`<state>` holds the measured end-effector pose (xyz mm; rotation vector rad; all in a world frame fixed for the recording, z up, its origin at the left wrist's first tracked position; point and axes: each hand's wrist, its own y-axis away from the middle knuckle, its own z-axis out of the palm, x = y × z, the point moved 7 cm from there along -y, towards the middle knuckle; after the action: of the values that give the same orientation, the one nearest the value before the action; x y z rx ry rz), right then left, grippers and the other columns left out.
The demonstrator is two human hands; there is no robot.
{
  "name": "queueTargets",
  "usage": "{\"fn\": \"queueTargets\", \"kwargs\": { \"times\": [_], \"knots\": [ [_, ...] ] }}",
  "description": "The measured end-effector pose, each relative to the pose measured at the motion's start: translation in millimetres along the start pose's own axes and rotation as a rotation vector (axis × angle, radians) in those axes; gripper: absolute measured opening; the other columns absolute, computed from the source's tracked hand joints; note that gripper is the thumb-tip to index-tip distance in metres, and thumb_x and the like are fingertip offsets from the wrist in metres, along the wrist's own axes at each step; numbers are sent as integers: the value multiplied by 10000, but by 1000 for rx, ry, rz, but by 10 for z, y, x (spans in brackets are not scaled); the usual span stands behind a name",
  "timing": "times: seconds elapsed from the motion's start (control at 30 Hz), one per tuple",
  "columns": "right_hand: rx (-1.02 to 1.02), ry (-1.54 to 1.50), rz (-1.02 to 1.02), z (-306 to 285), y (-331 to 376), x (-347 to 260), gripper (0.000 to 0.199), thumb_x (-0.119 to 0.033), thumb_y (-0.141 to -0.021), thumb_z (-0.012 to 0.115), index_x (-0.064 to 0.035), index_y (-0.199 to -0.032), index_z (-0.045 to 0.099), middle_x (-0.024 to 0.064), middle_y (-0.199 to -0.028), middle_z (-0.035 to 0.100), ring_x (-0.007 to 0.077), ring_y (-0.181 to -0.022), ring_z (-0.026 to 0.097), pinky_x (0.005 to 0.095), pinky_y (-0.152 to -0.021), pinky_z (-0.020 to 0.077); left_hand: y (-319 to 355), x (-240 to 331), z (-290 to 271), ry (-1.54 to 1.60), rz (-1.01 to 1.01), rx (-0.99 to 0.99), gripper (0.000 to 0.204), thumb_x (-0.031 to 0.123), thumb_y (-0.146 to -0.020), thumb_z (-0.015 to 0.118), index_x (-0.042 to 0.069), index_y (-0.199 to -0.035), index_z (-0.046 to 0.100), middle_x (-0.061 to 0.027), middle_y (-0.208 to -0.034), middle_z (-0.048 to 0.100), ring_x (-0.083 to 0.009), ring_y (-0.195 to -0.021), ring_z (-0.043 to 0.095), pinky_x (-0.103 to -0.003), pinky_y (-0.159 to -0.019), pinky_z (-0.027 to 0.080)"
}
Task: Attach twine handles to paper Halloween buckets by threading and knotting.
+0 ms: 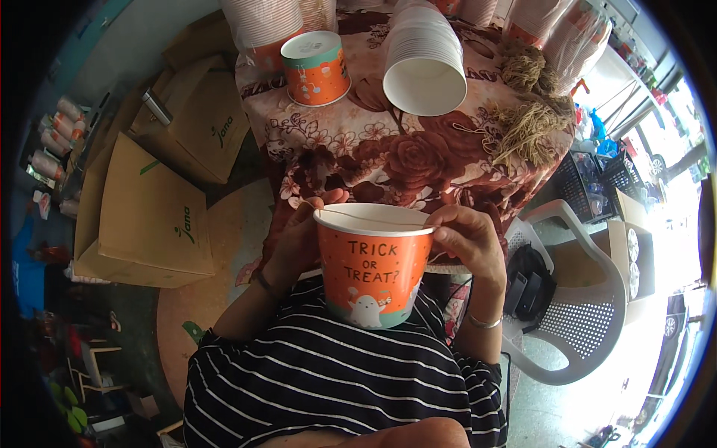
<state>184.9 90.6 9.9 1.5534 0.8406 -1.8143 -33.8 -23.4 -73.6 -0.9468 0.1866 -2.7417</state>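
Observation:
An orange paper bucket [373,272] with a white rim, dark lettering and a small white ghost stands upright in front of my striped top. A thin tan cord [373,219] stretches across its mouth from one side to the other. My left hand [320,203] is closed at the left side of the rim, by one end of the cord, its fingers partly behind the bucket. With thumb and fingers, my right hand [467,237] pinches the right side of the rim, where the cord's other end meets it. What fastens the cord ends is hidden under my fingers.
A table with a flowered cloth [358,157] holds an upturned orange bucket [317,71], a bagged stack of white-mouthed buckets [424,82] and bundles of tan cord [526,131]. Cardboard boxes [153,216] stand left; a plastic chair [579,321] with a black bag [529,284] is right.

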Motion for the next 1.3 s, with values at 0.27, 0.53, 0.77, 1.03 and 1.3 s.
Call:
{"fn": "queueTargets", "kwargs": {
  "times": [0.27, 0.53, 0.77, 1.03, 1.3],
  "knots": [
    [310, 363, -126, -11, 98, -246, 85, -2, -835, 636, 24, -916, 628, 38, -762, 609, 70, -690, 550, 213, -643, 457, 139, -438, -338, -976, -361, 6, 397, 156, -896, 603, 57, -1268, 508, -86, -1222, 576, -209, -1096, 571, -359, -939, 460],
    [353, 454, -163, 41, 17, -112, 124, -38, -826, 658, 24, -933, 647, 87, -815, 643, 111, -693, 586, 247, -637, 470, 229, -753, -425, -1524, -458, -292, 277, 183, -825, 586, 19, -1047, 608, -176, -977, 640, -338, -959, 610, -388, -838, 488],
    [344, 635, -272, 42, -28, -51, 128, -46, -829, 644, 20, -938, 642, 117, -822, 637, 177, -709, 619, 270, -661, 486, 336, -726, -449, -1793, -287, -395, 248, 153, -840, 578, 17, -1045, 603, -180, -994, 630, -342, -933, 610, -393, -806, 494],
    [335, 718, -214, 9, -132, 166, 115, -47, -830, 630, 22, -920, 647, 138, -766, 649, 195, -696, 652, 292, -645, 495, 269, -393, 86, -1683, -78, -428, 102, 90, -813, 605, 10, -851, 657, -123, -855, 645, -298, -810, 631, -370, -717, 510],
    [90, 751, -130, 183, -302, 375, 119, -67, -828, 637, 13, -915, 648, 153, -746, 642, 214, -674, 646, 301, -638, 494, -18, 229, 822, -1542, 234, -253, 181, -38, -805, 625, 5, -980, 642, -140, -952, 649, -269, -840, 637, -322, -732, 507]
  ]
}}
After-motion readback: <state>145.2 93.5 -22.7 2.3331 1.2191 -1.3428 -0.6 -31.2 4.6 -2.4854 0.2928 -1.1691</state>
